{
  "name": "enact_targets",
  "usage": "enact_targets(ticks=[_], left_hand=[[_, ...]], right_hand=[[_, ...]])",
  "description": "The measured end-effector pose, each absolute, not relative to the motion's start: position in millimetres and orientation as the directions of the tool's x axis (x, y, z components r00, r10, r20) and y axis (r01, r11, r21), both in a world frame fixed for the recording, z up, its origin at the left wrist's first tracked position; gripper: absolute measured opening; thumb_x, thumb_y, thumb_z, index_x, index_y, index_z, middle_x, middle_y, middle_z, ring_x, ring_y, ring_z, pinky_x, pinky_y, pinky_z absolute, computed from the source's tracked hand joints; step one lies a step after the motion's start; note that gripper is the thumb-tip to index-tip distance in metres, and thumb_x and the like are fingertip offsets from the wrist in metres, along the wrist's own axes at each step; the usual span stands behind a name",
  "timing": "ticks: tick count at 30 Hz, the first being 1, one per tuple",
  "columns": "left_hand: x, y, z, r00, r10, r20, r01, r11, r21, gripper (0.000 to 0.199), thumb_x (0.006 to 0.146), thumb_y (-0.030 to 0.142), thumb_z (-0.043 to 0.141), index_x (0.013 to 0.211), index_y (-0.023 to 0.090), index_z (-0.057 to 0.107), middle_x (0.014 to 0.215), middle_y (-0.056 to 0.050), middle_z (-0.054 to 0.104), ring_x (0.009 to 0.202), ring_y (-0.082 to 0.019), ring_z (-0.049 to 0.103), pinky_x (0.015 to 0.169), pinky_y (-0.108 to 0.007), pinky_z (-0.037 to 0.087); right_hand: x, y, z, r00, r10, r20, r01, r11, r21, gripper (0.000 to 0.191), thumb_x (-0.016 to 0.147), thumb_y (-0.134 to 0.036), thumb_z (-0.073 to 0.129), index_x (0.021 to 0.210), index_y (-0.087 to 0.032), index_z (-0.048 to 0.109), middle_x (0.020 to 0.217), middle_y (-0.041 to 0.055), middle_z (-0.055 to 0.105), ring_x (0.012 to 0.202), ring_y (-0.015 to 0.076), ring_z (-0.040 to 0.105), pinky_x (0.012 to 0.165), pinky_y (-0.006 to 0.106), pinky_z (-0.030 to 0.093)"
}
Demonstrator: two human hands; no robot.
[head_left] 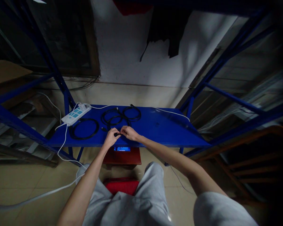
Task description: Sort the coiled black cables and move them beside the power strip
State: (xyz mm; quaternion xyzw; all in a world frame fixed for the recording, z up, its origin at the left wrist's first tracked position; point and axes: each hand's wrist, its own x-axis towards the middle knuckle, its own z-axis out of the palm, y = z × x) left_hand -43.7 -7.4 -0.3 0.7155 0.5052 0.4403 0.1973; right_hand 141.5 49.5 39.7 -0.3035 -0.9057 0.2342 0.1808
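Close to the front edge of a blue shelf [160,125], my two hands almost meet. My left hand [111,137] is closed, pinching a short black cable end [117,134]. Fingers pressed together, my right hand [130,133] grips the cable's other side. Just behind the hands lie loosely looped black cables [103,119] with plugs showing, and one loop runs partly behind my fingers. A separate round coil of black cable [72,133] rests to the left. How the held cable joins the loops is hidden.
A white power strip [76,114] with a plug in it sits at the shelf's left end. White cords [65,138] run from it. Blue posts [191,103] frame both sides. Below stands a reddish-brown stool [133,156] with a lit screen [122,149] on it.
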Motion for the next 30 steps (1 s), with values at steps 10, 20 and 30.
enact_targets(ticks=[10, 20, 30], left_hand=[[-47.4, -4.1, -4.9, 0.102, 0.903, 0.416, 0.544, -0.401, 0.737, 0.004, 0.077, 0.013, 0.071, 0.077, 0.016, 0.069, 0.088, -0.003, 0.065, 0.087, -0.018, 0.061, 0.082, -0.031, 0.048], [-45.8, -8.1, -0.8, 0.084, 0.906, 0.414, 0.537, -0.391, 0.747, 0.003, 0.077, 0.018, 0.074, 0.079, 0.018, 0.071, 0.087, -0.003, 0.066, 0.089, -0.019, 0.063, 0.084, -0.033, 0.048], [-47.3, -3.2, -8.1, 0.082, 0.909, 0.409, 0.555, -0.383, 0.739, 0.007, 0.079, 0.019, 0.074, 0.076, 0.017, 0.068, 0.086, -0.003, 0.064, 0.086, -0.018, 0.06, 0.081, -0.031, 0.047]], right_hand=[[132.3, 31.2, 50.4, -0.852, 0.489, 0.186, 0.469, 0.872, -0.143, 0.016, 0.1, -0.018, 0.046, 0.101, -0.013, 0.061, 0.099, 0.0095, 0.06, 0.089, 0.0175, 0.057, 0.079, 0.026, 0.044], [143.9, 53.2, 68.5, -0.897, 0.438, 0.056, 0.406, 0.869, -0.284, 0.013, 0.094, -0.013, 0.058, 0.106, -0.015, 0.063, 0.107, 0.007, 0.065, 0.093, 0.0151, 0.062, 0.077, 0.022, 0.043], [139.4, 39.7, 83.7, -0.939, 0.341, -0.054, 0.341, 0.94, 0.004, 0.028, 0.1, -0.018, 0.047, 0.125, -0.017, 0.06, 0.113, 0.0108, 0.064, 0.096, 0.0171, 0.064, 0.072, 0.025, 0.046]])
